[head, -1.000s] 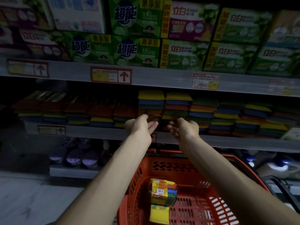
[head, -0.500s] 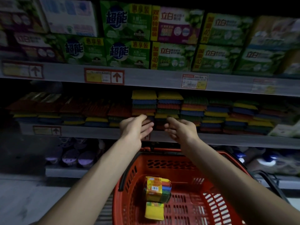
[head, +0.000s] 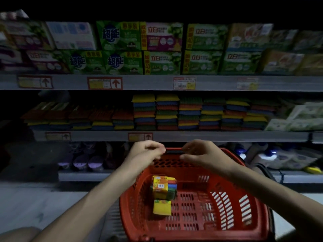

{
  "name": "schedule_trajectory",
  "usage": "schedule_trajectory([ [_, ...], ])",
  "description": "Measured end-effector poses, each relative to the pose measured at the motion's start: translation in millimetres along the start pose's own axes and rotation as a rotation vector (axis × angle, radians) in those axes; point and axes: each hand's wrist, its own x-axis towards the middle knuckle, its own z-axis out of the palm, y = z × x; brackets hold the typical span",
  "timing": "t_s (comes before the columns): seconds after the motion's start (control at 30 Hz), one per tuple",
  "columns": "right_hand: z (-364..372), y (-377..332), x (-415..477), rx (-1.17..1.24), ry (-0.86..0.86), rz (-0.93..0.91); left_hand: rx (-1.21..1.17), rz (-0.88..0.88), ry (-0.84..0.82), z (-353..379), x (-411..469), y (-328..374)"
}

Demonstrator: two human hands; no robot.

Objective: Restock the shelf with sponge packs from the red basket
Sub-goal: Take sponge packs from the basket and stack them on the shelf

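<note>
The red basket (head: pixel 232 203) stands on the floor below me. Two sponge packs lie in it: a multicoloured pack (head: pixel 163 189) and a yellow pack (head: pixel 162 207) just in front of it. My left hand (head: pixel 144 151) and my right hand (head: pixel 203 154) hover over the basket's far rim, below the shelf edge. Both hold nothing, with fingers loosely curled. Stacked sponge packs (head: pixel 167 111) in yellow, blue, green and red fill the middle shelf (head: pixel 209 136) right above my hands.
Green and purple detergent boxes (head: pixel 162 49) line the upper shelf. White wrapped packs (head: pixel 297 117) sit at the right end of the sponge shelf. Purple-capped items (head: pixel 87 163) and bagged goods (head: pixel 286 158) occupy the lowest shelf. Pale floor (head: pixel 35 203) lies to the left.
Both hands have drawn back and down from the sponge stacks on the shelf to above the basket's far rim. The view has tilted, showing more of the basket.
</note>
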Motion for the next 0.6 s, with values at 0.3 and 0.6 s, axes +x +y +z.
schedule_trajectory([
  [0.3,18.5,116.5,-60.6,-0.758,-0.176,-0.002,0.766,0.226,-0.053,1.6,-30.1,-101.9],
  [0.6,10.4,198.1,-93.6,-1.030,-0.106,0.167,1.466,0.355,-0.209,5.9,-15.9,-173.9],
])
